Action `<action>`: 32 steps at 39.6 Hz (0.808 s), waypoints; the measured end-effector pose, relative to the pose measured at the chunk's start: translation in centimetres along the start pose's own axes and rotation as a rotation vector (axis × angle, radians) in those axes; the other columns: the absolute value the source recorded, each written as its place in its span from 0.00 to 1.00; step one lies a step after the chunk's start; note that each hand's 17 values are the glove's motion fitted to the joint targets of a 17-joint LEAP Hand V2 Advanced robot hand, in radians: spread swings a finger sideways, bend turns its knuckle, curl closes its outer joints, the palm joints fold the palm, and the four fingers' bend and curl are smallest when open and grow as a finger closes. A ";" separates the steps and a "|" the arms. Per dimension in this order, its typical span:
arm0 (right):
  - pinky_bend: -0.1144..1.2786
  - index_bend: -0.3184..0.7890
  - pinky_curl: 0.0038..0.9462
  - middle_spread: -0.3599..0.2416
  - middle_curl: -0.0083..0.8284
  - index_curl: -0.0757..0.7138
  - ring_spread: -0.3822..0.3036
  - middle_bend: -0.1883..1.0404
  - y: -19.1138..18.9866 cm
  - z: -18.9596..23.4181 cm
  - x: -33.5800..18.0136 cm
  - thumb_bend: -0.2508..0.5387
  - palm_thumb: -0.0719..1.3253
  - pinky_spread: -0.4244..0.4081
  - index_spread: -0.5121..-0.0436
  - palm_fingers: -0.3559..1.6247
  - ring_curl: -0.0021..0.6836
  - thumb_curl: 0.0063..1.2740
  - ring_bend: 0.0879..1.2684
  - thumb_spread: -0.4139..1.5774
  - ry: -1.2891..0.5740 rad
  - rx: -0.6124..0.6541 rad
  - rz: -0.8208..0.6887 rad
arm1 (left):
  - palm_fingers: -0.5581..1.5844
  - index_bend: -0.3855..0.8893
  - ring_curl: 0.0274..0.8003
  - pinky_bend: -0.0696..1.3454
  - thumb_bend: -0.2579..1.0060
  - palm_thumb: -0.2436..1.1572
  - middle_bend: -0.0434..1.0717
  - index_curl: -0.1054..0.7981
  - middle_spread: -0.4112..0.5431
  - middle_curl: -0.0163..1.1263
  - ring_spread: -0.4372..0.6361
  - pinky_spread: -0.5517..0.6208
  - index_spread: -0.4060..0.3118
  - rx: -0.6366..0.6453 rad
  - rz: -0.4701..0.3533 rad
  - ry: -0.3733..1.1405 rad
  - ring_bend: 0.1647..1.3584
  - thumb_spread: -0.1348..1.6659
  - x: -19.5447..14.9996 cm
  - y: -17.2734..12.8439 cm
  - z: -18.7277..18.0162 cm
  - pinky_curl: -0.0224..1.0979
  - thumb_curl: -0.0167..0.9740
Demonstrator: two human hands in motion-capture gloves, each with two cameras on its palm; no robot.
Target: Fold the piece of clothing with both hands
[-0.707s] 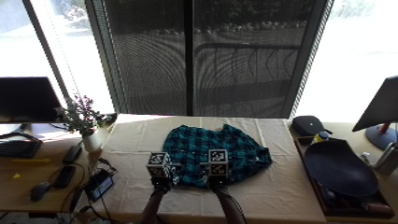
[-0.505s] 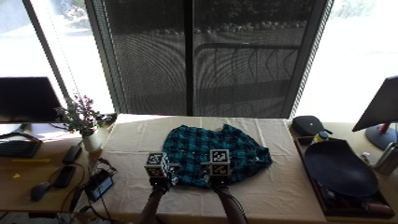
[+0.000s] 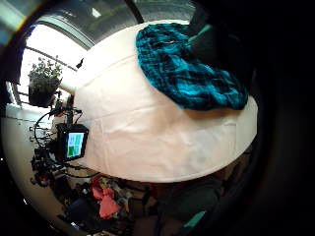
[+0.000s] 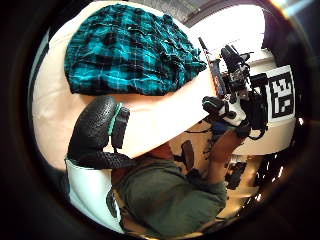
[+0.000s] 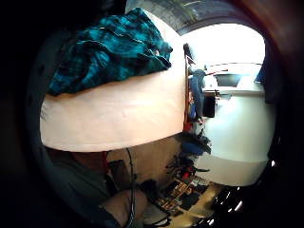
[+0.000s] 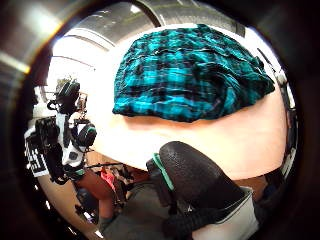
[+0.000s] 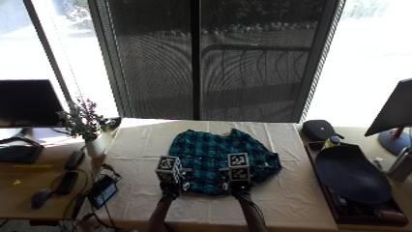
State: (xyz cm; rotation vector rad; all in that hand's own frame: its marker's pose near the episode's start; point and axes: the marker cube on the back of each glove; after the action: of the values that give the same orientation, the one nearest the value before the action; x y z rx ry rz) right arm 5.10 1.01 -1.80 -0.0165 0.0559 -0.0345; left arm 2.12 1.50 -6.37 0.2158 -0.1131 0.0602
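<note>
A: Garment?
B: Teal/black plaid shirt [image 7: 222, 162], rumpled, unfolded, approx. centre of tabletop [image 7: 135, 145] w/ cream cloth cover. Near hem close to front edge. Also seen in left thumb side palm view [image 4: 130, 52] and right thumb side palm view [image 6: 192, 72], lying flat on cloth.

A: Left hand?
B: Left hand [image 7: 171, 180] at shirt's near edge, on its left side. Fingers hidden in outside view. Left thumb side palm view: black-gloved thumb [image 4: 97, 132] over bare cloth beside hem, nothing pinched. Rest of grip: cannot tell.

A: Right hand?
B: Right hand [image 7: 238, 178] at near edge, right of left hand, apart from it. Right thumb side palm view: gloved thumb [image 6: 195, 175] above bare cloth just short of hem, no fabric caught. Full grip state: cannot tell.

A: Surroundings?
B: Potted plant [image 7: 83, 123] at tabletop's left edge. Side desk left w/ monitor [image 7: 25, 104], keyboard [image 7: 19, 153], mouse [image 7: 41, 197]. Right: dark case [image 7: 320, 129], dark oval tray [image 7: 351, 175]. Screened window [image 7: 212, 58] behind.
</note>
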 end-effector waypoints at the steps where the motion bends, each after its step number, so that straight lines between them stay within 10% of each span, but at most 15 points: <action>1: 0.57 0.41 0.32 0.64 0.24 0.36 0.82 0.30 -0.1 0.3 0.8 0.41 0.26 0.80 0.27 0.21 0.23 0.14 0.13 0.79 -0.001 -0.005 0.012 | 0.44 0.39 0.31 0.51 0.29 0.48 0.23 0.30 0.42 0.28 0.55 0.61 0.45 -0.066 0.005 0.040 0.32 0.70 1.0 0.7 0.5 0.29 0.25; 24: 0.63 0.36 0.36 0.63 0.33 0.33 0.80 0.33 -4.6 9.3 8.9 0.30 0.36 0.70 0.27 0.23 0.35 0.22 0.26 0.70 0.043 -0.064 0.083 | 0.37 0.40 0.35 0.55 0.20 0.51 0.21 0.33 0.49 0.32 0.61 0.64 0.49 -0.376 -0.010 -0.126 0.35 0.67 4.8 2.1 5.1 0.32 0.33; 32: 0.50 0.49 0.31 0.41 0.39 0.40 0.53 0.43 -6.7 10.2 9.1 0.30 0.38 0.59 0.24 0.38 0.36 0.22 0.27 0.72 0.009 0.220 0.088 | 0.58 0.53 0.31 0.51 0.24 0.60 0.23 0.44 0.33 0.33 0.43 0.49 0.37 0.067 0.022 -0.117 0.31 0.72 3.9 -1.2 5.8 0.30 0.34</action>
State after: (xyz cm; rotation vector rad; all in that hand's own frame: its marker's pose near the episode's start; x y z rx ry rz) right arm 14.52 -5.89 7.98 0.2056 0.0612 0.0475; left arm 5.42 -0.74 -0.52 0.2850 -0.2304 0.0733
